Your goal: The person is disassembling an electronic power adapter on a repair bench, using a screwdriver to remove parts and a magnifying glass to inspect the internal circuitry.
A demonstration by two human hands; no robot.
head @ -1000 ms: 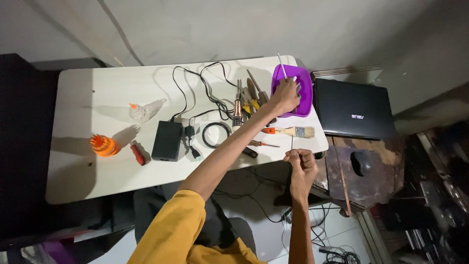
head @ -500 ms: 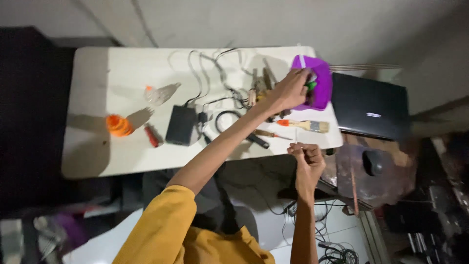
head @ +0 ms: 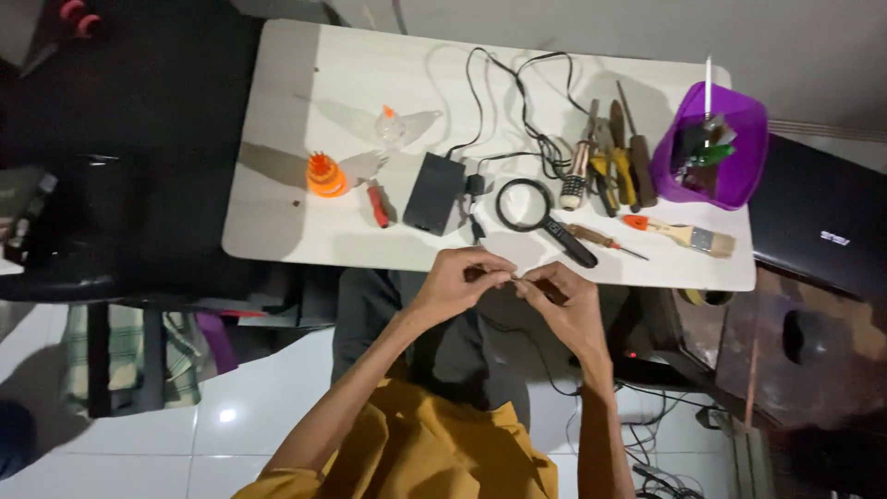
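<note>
Left hand (head: 459, 282) and right hand (head: 565, 294) are meeting just below the near edge of the white surface (head: 305, 222), fingertips pinching together. Between them they are gripping a small thin part (head: 519, 274), pale and mostly hidden by fingers; its kind can't be told. Its long axis is running roughly left-right, hand to hand. A dark bit is showing in the right hand. A magnifying glass (head: 540, 219) is lying just above on the surface, with a purple bowl (head: 739, 180) far right.
</note>
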